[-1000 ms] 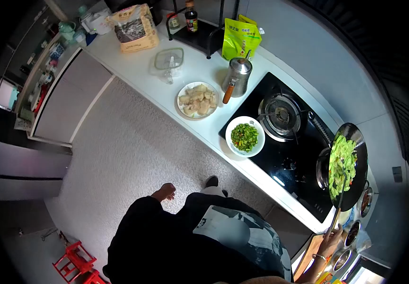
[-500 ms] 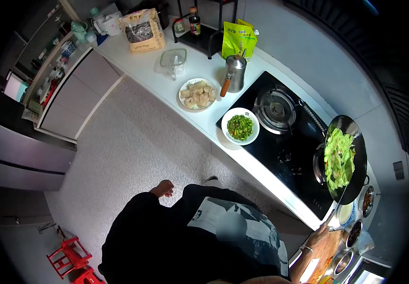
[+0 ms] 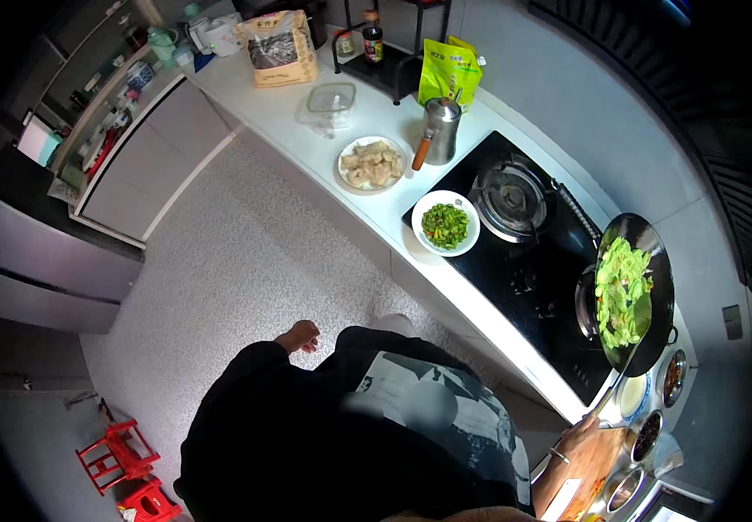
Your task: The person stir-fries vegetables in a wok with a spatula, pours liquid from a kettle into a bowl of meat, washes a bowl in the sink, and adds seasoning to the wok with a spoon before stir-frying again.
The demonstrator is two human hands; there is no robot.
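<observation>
My right hand (image 3: 579, 433) is wrapped round the handle of a spatula (image 3: 624, 374), whose blade rests among the greens in the wok. Pale green sliced vegetables (image 3: 623, 291) lie spread in the black wok (image 3: 661, 261), which sits on the front burner of the stove. Over the floor, away from the counter, hangs my left hand (image 3: 298, 337), its fingers curled and nothing visible in them.
On the black gas stove (image 3: 532, 287) a white bowl of chopped green peppers (image 3: 445, 226) overlaps the edge. A plate of pale meat pieces (image 3: 371, 164), a metal pot (image 3: 441, 130) and a glass container (image 3: 332, 103) stand along the counter. Beside the wok are metal bowls (image 3: 646, 435) and a cutting board (image 3: 598, 465). Red stools (image 3: 119, 457) stand behind left.
The camera view has shifted slightly. My right hand keeps its grip on the spatula, whose blade shows more plainly among the greens. My left hand stays curled in nearly the same place.
</observation>
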